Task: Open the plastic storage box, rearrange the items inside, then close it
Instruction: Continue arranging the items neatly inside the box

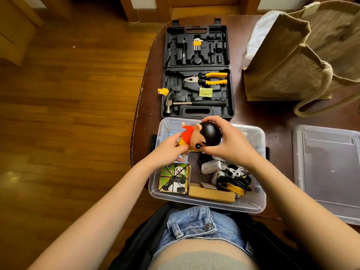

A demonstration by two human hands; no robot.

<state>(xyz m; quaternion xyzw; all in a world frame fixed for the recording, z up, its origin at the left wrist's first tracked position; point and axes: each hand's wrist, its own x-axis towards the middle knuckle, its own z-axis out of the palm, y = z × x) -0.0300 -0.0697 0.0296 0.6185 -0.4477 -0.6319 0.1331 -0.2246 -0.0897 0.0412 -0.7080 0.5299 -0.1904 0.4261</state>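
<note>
Storage box [253, 203], clear plastic, lidless, cluttered

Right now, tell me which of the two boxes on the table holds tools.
The black case beyond the clear box: it holds pliers and a hammer; the clear one holds toys and cables.

storage box [253, 203] clear plastic | toy head [209, 131] glossy | bag [288, 65] rough cloth

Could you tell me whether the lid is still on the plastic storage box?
No, the lid lies on the table to the right of the open storage box.
</note>
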